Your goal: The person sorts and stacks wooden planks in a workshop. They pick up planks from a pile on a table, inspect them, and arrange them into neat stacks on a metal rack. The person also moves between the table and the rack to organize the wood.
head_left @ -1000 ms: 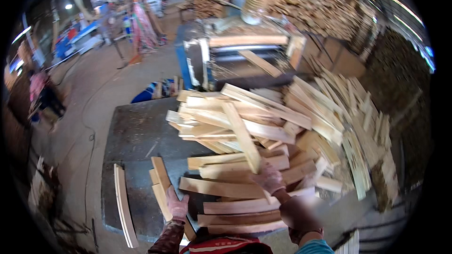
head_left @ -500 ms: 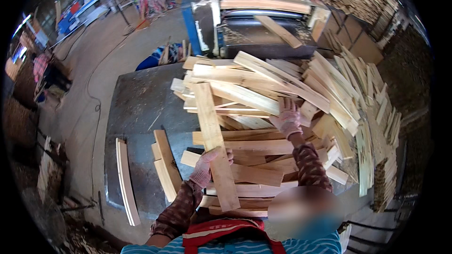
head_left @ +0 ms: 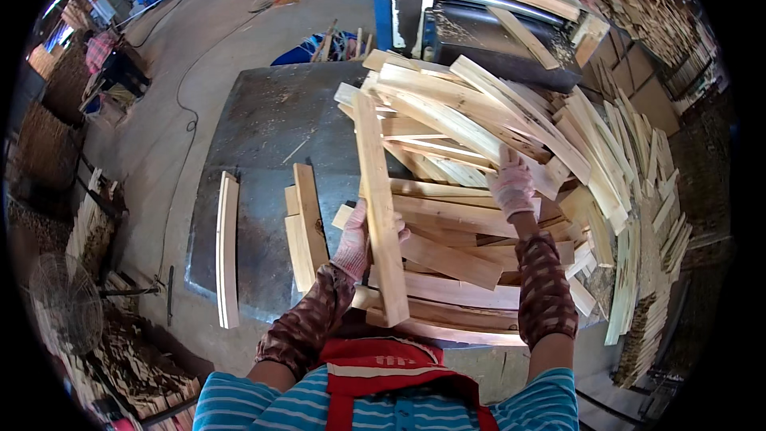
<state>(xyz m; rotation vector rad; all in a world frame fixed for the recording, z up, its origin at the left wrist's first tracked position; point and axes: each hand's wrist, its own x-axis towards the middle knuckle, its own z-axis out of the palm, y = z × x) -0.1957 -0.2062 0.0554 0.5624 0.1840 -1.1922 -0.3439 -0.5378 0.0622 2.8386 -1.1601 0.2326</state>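
My left hand [head_left: 353, 241], in a pale pink knit glove, is closed round the lower part of a long wooden board [head_left: 375, 191]. The board stands out lengthwise in front of me, tilted over the near pile, one narrow edge partly showing. My right hand [head_left: 511, 185], gloved alike, is at the near end of another pale wooden board [head_left: 455, 124] in the heap, fingers curled over that end. Its thumb side is partly hidden. Beneath and between both hands lie several loose boards [head_left: 447, 214], stacked crosswise and overlapping.
The dark metal table [head_left: 263, 124] carries separate boards [head_left: 228, 247] at its left. Beyond it stands a planer-like machine [head_left: 495, 36] with a board on its bed. A blue container [head_left: 307, 52] holds wood offcuts. Another person [head_left: 112, 64] is far left; stacked wood [head_left: 650, 16] fills the back right.
The view has shifted, so the table sits higher and further right. The board in my left hand has turned to show more of its edge. My right hand's fingers have drawn together on the board's end.
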